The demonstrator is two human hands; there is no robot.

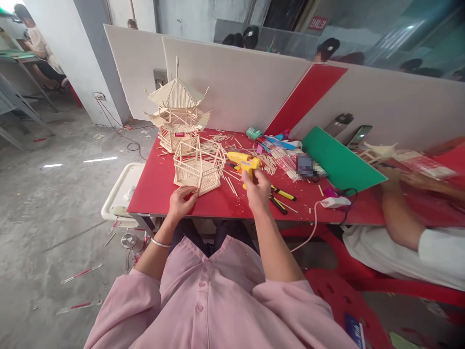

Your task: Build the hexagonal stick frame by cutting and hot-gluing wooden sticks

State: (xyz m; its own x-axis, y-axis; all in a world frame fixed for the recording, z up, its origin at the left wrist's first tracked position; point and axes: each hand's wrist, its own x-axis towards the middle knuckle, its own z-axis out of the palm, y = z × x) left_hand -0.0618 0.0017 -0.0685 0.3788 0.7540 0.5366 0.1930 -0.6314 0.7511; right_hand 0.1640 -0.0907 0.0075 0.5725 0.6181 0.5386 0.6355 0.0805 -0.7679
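My right hand (258, 190) is wrapped round the handle of a yellow glue gun (242, 161), whose nozzle points left toward a wooden stick frame (199, 167). This frame has several sides, with a floor of sticks laid flat and thin posts joined by a top ring. At its near edge my left hand (182, 201) is closed, thumb and fingers together against the base; whether a stick is pinched there is too small to tell. Behind the frame stands a two-roofed stick pagoda (178, 109), upright on the red table (148, 196).
Loose sticks (229, 185) lie around the frame. Yellow-black cutters (285, 194) are right of my right hand. A green board (341, 160) leans beyond stick packets, near a white power strip (334, 202). A co-worker's arm (399, 208) rests at right. White panels (236, 82) border the back.
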